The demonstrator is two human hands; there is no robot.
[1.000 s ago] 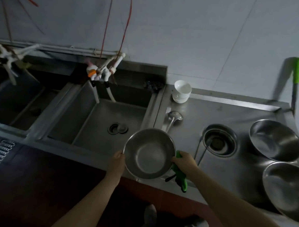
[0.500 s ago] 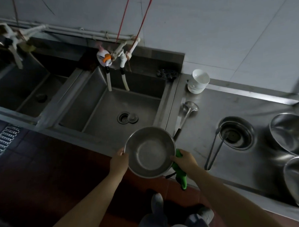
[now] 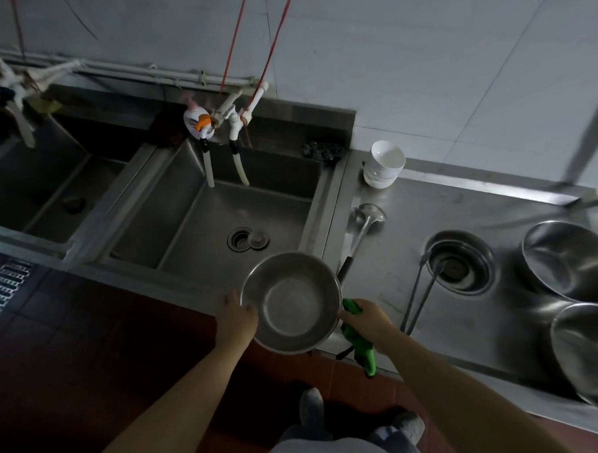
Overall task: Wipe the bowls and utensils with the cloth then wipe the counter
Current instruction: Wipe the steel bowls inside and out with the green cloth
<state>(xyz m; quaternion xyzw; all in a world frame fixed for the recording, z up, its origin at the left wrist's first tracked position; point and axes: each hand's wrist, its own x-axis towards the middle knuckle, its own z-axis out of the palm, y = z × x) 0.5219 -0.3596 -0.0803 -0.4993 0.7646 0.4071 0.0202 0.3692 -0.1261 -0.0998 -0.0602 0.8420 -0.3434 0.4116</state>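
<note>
- Both forearms are seen bare, no sleeves reaching the left hand point(image 3: 238, 323) or right hand point(image 3: 368, 321).
- Grey shoes point(image 3: 311, 409) are worn.
- Grey-blue trousers point(image 3: 338, 450) are worn.

Dim room: grey tiled wall point(image 3: 421, 67), steel double sink point(image 3: 221, 209), dark red tiled floor point(image 3: 90, 338).

Steel bowl point(image 3: 291, 302) held tilted above the table point(image 3: 488, 197) edge, green cloth point(image 3: 359, 340) bunched at its right rim, ladle point(image 3: 366, 220) lying on the table behind it, two large steel bowls point(image 3: 569, 259) at right, stacked white bowls point(image 3: 384, 164) at the back
</note>
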